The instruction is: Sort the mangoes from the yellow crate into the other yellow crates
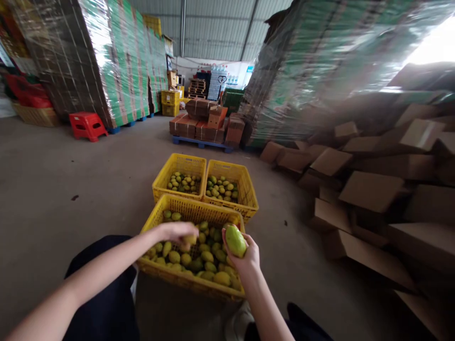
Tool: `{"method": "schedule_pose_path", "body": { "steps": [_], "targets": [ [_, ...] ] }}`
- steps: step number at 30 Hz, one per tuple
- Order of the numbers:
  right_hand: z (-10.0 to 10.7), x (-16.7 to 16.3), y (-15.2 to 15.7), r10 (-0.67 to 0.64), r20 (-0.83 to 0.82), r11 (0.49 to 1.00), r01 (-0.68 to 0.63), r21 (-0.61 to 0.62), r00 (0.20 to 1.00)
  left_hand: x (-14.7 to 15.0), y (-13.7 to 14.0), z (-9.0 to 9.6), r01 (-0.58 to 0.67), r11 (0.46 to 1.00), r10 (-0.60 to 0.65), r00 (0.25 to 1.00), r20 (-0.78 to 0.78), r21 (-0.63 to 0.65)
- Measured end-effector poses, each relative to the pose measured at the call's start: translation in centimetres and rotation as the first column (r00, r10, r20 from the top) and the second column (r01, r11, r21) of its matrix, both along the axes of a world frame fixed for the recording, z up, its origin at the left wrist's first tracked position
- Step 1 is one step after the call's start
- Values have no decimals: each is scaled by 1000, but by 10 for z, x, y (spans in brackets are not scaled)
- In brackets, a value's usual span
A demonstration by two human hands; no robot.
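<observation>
In my right hand (250, 253) is a large green mango (235, 240), held up over the right side of the near yellow crate (194, 279). My left hand (179, 232), blurred by motion, is over the middle of that crate. Its fingers are closed around a yellowish mango (191, 239), partly hidden by them. Under both hands lie many smaller green and yellow mangoes (206, 256), filling the crate's front and right side.
Behind stand two more yellow crates, the left (159, 182) and right (250, 189), each partly filled with mangoes. Cardboard boxes (371, 192) are heaped on the right. A red stool (88, 125), wrapped pallet stacks (124, 61) and a blue pallet (202, 143) of cartons stand farther off.
</observation>
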State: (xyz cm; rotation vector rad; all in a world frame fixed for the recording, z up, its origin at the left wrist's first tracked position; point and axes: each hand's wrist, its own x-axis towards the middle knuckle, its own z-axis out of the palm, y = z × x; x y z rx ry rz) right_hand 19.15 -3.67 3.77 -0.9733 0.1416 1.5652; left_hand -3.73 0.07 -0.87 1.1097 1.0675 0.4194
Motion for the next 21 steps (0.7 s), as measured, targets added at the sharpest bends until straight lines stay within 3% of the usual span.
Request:
{"method": "schedule_pose_path", "body": {
  "steps": [1,3,5,6,8,9,10,11,13,15,16,21],
  "targets": [
    [0,0,0,-2,5,1000,2,-2,1000,-13,21,14,-151,987,152,988,-18,47],
    [0,0,2,0,18,1000,1,-4,1000,-40,52,36,-502,846,517,854,-48,180],
    [0,-1,3,19,25,1000,-19,-2,1000,-60,62,48,-625,743,652,757,-48,241],
    [0,-2,4,33,21,999,-33,4,999,-64,59,49,-619,746,648,760,-53,246],
    [-3,-6,4,66,0,998,-66,22,998,-62,44,46,-424,870,464,876,-129,251],
    [-6,-9,4,87,-11,996,-86,25,996,-56,34,43,-226,937,287,934,-214,268],
    [-9,-13,3,112,-18,993,-112,23,994,-50,23,39,10,956,92,940,-330,295],
    [-14,-17,1,146,-18,989,-146,13,989,-43,13,35,250,916,-79,879,-471,313],
    [-25,-27,-5,251,6,967,-251,-33,968,-32,-4,28,565,793,-240,631,-738,225],
    [-38,-35,-14,387,58,920,-382,-84,920,-30,-12,26,642,759,-244,431,-869,106],
    [-43,-38,-19,453,93,890,-444,-106,887,-33,-13,28,635,768,-224,390,-893,84],
    [-59,-41,-46,629,226,777,-611,-153,743,-64,0,47,582,775,-39,433,-900,247]
  ]
}}
